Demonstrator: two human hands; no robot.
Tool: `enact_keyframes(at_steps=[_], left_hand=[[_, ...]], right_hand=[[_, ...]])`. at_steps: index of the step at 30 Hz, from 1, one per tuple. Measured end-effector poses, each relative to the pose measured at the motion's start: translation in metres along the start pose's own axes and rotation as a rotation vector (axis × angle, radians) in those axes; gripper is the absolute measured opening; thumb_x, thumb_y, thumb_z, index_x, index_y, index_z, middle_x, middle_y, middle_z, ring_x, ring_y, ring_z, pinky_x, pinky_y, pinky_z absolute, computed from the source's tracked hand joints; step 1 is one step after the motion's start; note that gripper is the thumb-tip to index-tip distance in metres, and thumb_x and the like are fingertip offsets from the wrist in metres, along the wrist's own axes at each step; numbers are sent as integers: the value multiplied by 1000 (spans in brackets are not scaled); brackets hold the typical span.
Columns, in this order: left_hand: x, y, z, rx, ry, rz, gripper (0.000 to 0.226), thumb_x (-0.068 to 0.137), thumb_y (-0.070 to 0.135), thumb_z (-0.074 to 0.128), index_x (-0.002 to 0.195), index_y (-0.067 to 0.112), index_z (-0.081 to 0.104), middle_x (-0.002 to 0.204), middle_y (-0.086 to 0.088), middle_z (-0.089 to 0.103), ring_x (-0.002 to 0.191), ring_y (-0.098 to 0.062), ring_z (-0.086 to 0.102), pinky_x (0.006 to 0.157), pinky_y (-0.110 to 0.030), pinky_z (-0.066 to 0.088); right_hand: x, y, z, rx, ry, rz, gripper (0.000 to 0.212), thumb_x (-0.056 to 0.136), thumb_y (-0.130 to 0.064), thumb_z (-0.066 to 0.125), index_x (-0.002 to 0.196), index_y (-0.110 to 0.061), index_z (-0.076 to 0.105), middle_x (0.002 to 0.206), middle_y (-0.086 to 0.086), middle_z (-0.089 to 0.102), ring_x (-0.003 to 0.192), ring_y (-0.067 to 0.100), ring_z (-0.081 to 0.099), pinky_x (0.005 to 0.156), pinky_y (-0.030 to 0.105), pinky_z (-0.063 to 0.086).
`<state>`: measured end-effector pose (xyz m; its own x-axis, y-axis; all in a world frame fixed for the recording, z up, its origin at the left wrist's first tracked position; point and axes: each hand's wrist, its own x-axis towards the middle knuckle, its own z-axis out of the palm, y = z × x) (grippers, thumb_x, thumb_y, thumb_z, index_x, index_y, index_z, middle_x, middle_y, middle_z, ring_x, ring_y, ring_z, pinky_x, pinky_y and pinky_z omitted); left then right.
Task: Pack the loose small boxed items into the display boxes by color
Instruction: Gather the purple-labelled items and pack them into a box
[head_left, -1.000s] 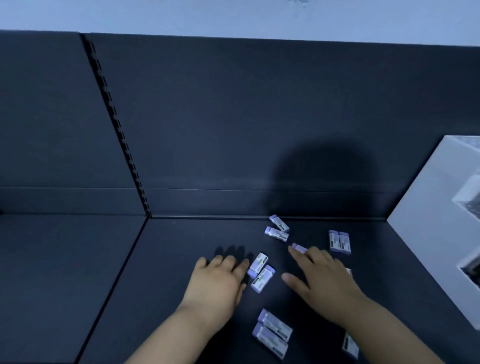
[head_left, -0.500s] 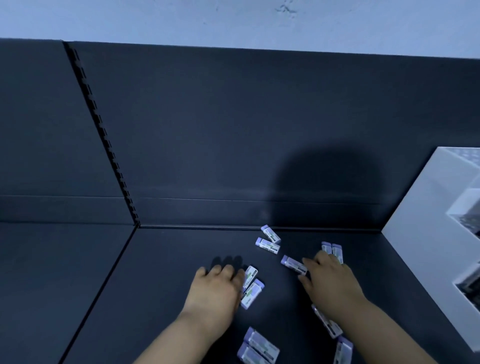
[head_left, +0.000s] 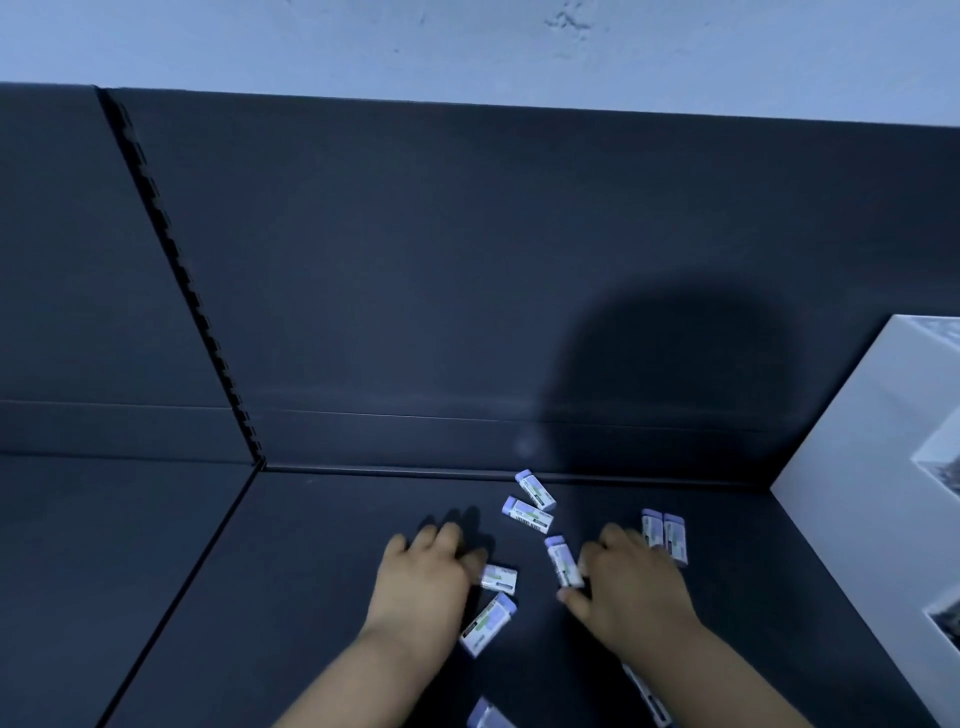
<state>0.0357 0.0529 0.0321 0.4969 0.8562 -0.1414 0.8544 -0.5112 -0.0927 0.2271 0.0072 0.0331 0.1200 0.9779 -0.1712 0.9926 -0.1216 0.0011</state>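
Observation:
Several small white-and-purple boxes lie loose on the dark shelf floor (head_left: 322, 597). My left hand (head_left: 423, 587) has its fingers curled over one end of a small box (head_left: 500, 578). Just below that hand lies another box (head_left: 488, 623). My right hand (head_left: 631, 590) pinches a third box (head_left: 563, 562) between thumb and fingertips. Two boxes (head_left: 535, 489) (head_left: 527, 514) lie near the back wall. A pair of boxes (head_left: 666, 535) sits side by side behind my right hand. A white display box (head_left: 852, 519) stands at the right edge.
More small boxes show at the bottom edge (head_left: 483, 717) and under my right forearm (head_left: 647, 696). A dark back wall (head_left: 467, 286) and a perforated upright (head_left: 176, 270) at the left bound the shelf.
The view tilted upward. My left hand's fingers curled onto the box beside them, and that box turned. My right hand drew back slightly and pinched the box it had reached for.

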Motion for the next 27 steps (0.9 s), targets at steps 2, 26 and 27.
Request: enact_keyframes(at_steps=[2, 26, 27], left_hand=[[2, 0, -3, -13, 35, -64, 57, 94, 16, 40, 147, 30, 25, 141, -3, 31, 130, -25, 32, 102, -34, 26], [17, 30, 2, -179, -23, -70, 61, 78, 59, 49, 132, 32, 40, 133, 4, 35, 128, -19, 30, 102, -36, 25], [17, 29, 2, -177, -17, -63, 61, 77, 59, 50, 132, 34, 40, 132, 4, 35, 127, -19, 30, 101, -36, 25]], right_hand=[[-1, -3, -1, 41, -10, -50, 44, 88, -58, 46, 113, -24, 57, 115, -4, 45, 117, 18, 43, 96, 33, 32], [15, 4, 9, 262, -32, -131, 72, 72, -59, 66, 135, -31, 45, 124, -4, 43, 121, 17, 41, 99, 28, 33], [14, 5, 9, 274, -25, -131, 71, 72, -59, 67, 134, -31, 46, 123, -5, 43, 121, 16, 41, 99, 28, 33]])
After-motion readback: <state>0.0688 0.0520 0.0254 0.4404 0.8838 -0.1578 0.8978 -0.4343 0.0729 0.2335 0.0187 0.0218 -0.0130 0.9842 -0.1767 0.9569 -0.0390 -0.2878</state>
